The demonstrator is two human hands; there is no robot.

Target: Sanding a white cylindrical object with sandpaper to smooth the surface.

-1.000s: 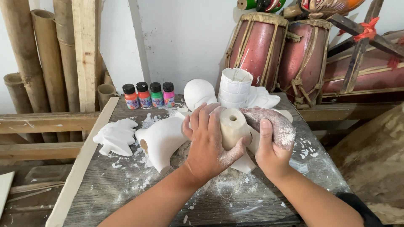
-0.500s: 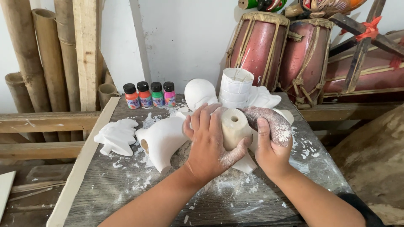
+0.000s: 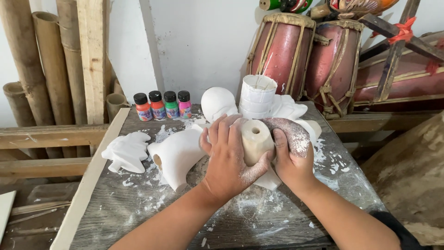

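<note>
White plaster dust covers your hands and the grey wooden counter (image 3: 138,208). Your left hand (image 3: 229,159) is closed around the left side of a cream cast (image 3: 255,141) with a round hole in its top, fingers curled over the back, thumb against the lower front. Your right hand (image 3: 289,157) presses a grey, dust-coated pad (image 3: 291,134) onto the cast's right side, fingers wrapped on the pad. The cast sits mid-counter, just off the surface, between both hands.

Touching your left hand's left edge: a white curved cast piece (image 3: 178,155) with an opening low on its side. Further left, apart from it, a flat white lobed piece (image 3: 126,152) lies on the counter. Behind your hands: a white rounded head shape (image 3: 217,102) and, just beside it, a white cylinder mould (image 3: 256,96) built of stacked bands, open at top.

Four small paint bottles (image 3: 164,105) stand in a row at the counter's back left edge, all black-capped with pale labels: orange, red, green, pink from left to right.

Bamboo poles (image 3: 41,60) lean at the left wall. Two red drums (image 3: 307,53) with rope lacing stand behind right.
</note>
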